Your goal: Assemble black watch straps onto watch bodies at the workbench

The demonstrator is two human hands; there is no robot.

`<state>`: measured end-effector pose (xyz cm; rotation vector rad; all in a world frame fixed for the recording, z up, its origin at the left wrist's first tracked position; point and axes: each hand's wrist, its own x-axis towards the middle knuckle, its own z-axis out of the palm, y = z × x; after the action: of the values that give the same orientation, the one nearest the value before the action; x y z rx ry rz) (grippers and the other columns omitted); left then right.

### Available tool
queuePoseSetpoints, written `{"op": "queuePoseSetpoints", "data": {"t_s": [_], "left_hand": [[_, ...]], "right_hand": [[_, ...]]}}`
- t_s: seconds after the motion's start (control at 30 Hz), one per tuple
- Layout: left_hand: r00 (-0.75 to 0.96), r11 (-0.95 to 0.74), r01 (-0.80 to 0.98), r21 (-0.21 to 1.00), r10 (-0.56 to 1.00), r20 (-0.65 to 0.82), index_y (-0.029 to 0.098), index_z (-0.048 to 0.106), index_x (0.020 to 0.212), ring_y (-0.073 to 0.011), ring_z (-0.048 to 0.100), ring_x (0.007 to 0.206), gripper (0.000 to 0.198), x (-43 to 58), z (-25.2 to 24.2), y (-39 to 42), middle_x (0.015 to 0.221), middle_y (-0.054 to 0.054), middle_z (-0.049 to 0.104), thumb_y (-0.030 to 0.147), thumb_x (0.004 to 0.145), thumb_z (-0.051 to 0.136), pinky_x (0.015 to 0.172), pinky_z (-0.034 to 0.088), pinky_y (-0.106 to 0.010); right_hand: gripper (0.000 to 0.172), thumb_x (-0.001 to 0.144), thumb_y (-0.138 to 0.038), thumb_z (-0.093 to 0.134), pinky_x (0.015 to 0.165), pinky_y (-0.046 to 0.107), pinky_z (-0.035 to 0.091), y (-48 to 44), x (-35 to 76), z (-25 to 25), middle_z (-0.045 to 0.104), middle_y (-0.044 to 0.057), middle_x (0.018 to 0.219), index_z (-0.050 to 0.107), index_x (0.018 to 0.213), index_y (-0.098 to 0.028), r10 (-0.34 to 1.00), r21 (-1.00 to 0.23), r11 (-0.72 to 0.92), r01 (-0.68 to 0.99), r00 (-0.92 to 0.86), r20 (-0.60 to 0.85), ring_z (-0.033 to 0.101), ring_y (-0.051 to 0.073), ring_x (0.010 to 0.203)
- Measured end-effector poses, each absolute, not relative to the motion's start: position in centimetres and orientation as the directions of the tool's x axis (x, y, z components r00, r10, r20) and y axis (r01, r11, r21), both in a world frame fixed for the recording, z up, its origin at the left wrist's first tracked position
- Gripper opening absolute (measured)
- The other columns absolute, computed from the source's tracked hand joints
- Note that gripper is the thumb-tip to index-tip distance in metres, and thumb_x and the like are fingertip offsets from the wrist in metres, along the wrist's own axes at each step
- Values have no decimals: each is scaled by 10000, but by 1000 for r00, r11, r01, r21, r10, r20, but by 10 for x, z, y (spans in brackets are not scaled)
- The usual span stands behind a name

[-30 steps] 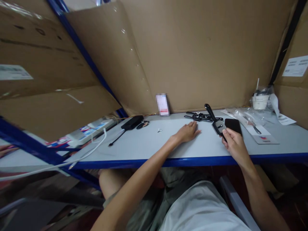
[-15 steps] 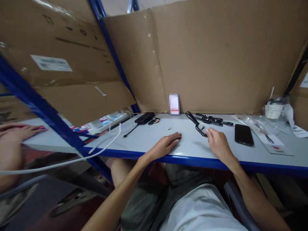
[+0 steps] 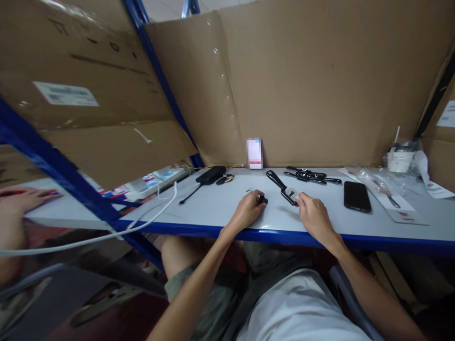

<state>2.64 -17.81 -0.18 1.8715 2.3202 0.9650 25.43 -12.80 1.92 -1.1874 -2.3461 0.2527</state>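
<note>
My right hand [image 3: 312, 215] rests on the grey table [image 3: 220, 210] with its fingertips pinching the near end of a black strap-like device [image 3: 282, 187] that has a pale patch. My left hand [image 3: 247, 208] lies curled on the table just left of it, fingers closed around a small black part [image 3: 263, 200]. A tiny metal piece [image 3: 249, 190] lies just beyond the left hand. A black phone [image 3: 356, 196] lies flat to the right of my right hand.
A pile of black straps [image 3: 313, 175], a small card [image 3: 255, 154] against the cardboard wall, a black adapter with cable [image 3: 210, 175], a power strip [image 3: 156, 180] with white cable, plastic bags [image 3: 377, 182] and a cup [image 3: 397, 160] at right. Another person's hand [image 3: 21, 201] at far left.
The right hand put the phone down on the table and took hold of the black device. The left hand went from flat to curled round a small black part.
</note>
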Motion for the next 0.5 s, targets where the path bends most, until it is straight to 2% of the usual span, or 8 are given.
{"op": "queuePoseSetpoints", "data": {"t_s": [0.13,0.2,0.27,0.37,0.5], "left_hand": [[-327,-39,670,742,881,342,190,656,1023,-154,612,687,343,22,-1,-175,719,29,617,190,681,681,697,497,-285],[-374,-84,476,876,882,288,167,650,1014,-136,601,580,387,30,1,-174,659,46,596,211,635,716,618,505,-277],[-380,-126,234,964,901,210,137,646,962,-151,644,568,372,42,5,-175,654,19,625,265,630,752,602,533,-288],[-374,-201,-45,979,912,170,122,629,862,-217,735,700,333,66,12,-175,730,-58,704,325,648,784,662,582,-315],[-437,-296,-148,943,875,206,122,642,915,-236,755,724,362,93,15,-170,716,-49,721,314,649,798,701,611,-337]], "right_hand": [[337,1055,-296,315,612,285,287,-130,254,23,737,90,879,640,1018,-215,823,-335,560,758,-463,329,677,229,778],[344,1056,-294,308,619,284,306,-130,253,24,739,98,879,642,1047,-212,829,-322,551,770,-460,319,685,234,783],[348,1056,-290,304,627,283,323,-130,252,24,742,103,883,642,1057,-209,827,-313,554,772,-464,319,692,239,792],[343,1055,-288,303,629,284,331,-130,251,23,743,103,881,637,1055,-210,826,-311,553,773,-459,328,699,244,801],[339,1053,-287,305,627,286,328,-130,250,24,745,102,880,634,1078,-206,837,-323,532,783,-429,338,703,247,807]]}}
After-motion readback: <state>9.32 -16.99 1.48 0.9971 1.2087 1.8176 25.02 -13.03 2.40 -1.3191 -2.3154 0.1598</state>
